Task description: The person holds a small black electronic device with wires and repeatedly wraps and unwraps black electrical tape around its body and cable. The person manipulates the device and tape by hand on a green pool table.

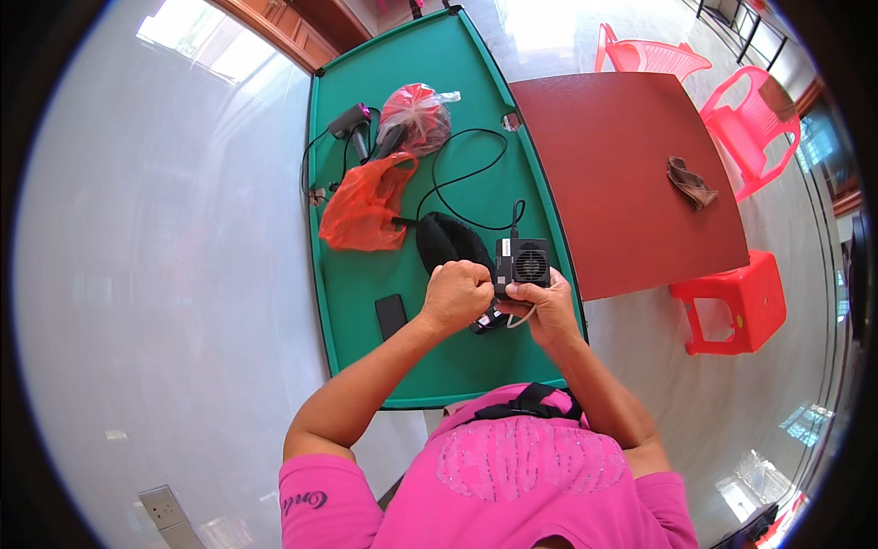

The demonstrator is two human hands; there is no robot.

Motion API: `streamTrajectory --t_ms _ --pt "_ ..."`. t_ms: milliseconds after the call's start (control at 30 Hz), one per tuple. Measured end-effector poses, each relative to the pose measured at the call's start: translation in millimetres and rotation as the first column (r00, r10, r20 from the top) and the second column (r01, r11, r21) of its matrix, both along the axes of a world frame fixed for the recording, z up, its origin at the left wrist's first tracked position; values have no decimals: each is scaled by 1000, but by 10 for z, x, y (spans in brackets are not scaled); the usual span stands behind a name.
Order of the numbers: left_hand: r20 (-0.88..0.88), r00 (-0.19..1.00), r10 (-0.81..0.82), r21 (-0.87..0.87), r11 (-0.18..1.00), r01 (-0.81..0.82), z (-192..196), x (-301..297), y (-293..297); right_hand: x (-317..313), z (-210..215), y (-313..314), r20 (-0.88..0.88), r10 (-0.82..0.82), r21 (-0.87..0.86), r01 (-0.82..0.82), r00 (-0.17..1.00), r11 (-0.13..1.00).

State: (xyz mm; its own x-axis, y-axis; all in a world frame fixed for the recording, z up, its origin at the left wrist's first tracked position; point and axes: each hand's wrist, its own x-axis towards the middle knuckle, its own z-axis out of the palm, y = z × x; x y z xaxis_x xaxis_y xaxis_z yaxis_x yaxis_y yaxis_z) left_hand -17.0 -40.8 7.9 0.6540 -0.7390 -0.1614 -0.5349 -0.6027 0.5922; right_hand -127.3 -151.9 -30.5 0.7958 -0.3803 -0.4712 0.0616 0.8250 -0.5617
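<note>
A small black box with a round fan grille (530,263) is gripped in my right hand (549,313), thumb on its lower edge. A black cable (515,220) runs into its top end, and a pale cord (521,321) loops out beneath it. My left hand (459,295) is closed in a fist against the box's left side; whatever its fingers pinch is hidden. Just beyond it lies a black padded, curved thing (441,240), partly covered by the hand. A flat black phone-like slab (390,316) rests left of my left hand.
Farther back on the green-topped table (366,284) lie an orange-red plastic bag (368,209), a clear bag with red inside (419,119) and a hair dryer (351,123). To the right stand a reddish-brown table (622,183) with a brown cloth (690,183), pink chairs (745,128) and a red stool (732,302).
</note>
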Motion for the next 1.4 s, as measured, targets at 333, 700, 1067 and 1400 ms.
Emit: streamTrajectory --t_ms 333,700,1067,1400 --pt "-18 990 143 80 987 -141 -290 39 15 65 -250 93 -45 -16 -71 13 999 997" --pt "-23 981 191 410 897 -165 -1178 -209 573 202 488 29 306 14 -184 45 952 982" --pt "218 968 126 98 984 -150 -1450 260 981 162 -214 -129 92 88 -60 -82 992 995" --pt "518 840 -165 443 891 -97 -2597 -221 1396 196 -319 -130 115 87 3 -88 990 996"
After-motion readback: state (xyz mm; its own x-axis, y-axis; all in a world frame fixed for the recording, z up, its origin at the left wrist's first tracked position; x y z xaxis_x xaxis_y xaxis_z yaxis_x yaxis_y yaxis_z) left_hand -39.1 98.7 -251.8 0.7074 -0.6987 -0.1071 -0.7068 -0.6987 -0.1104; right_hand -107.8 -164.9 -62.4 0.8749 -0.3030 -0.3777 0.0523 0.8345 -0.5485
